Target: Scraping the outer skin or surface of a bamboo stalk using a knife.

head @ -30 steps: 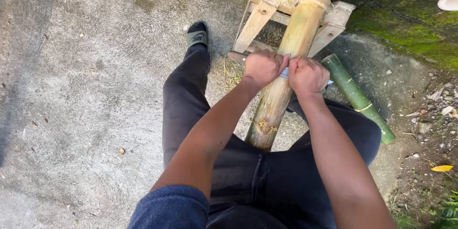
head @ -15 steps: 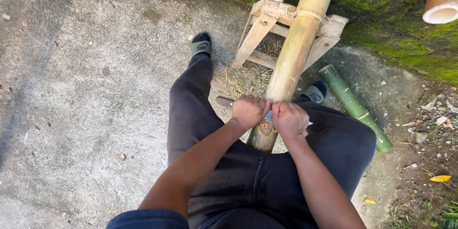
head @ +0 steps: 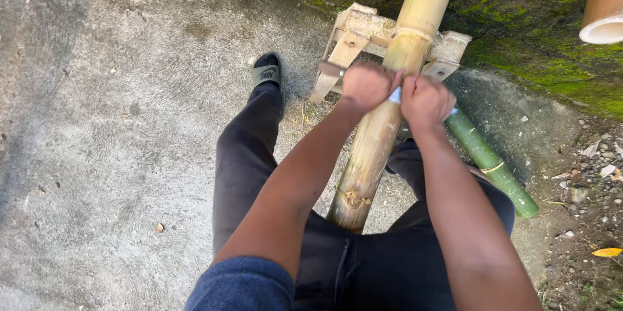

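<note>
Only partly visible, a two-handled blade (head: 394, 95) lies across the pale bamboo pole (head: 383, 123), most of it buried in both fists. The left hand (head: 365, 85) is closed tight on one handle, the right hand (head: 425, 100) on the other. The pole leans on a wooden stand (head: 354, 35), its near end hidden between the knees. A green bamboo piece (head: 493, 165) lies partly behind the right arm.

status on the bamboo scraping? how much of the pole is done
Done: the yellow bamboo pole looks pale and bare from its near end up to the hands, propped on the wooden stand. In hand: left hand and right hand grip a blade laid across it. Left: the stretch beyond the stand; the green bamboo piece lies untouched on the ground.
</note>
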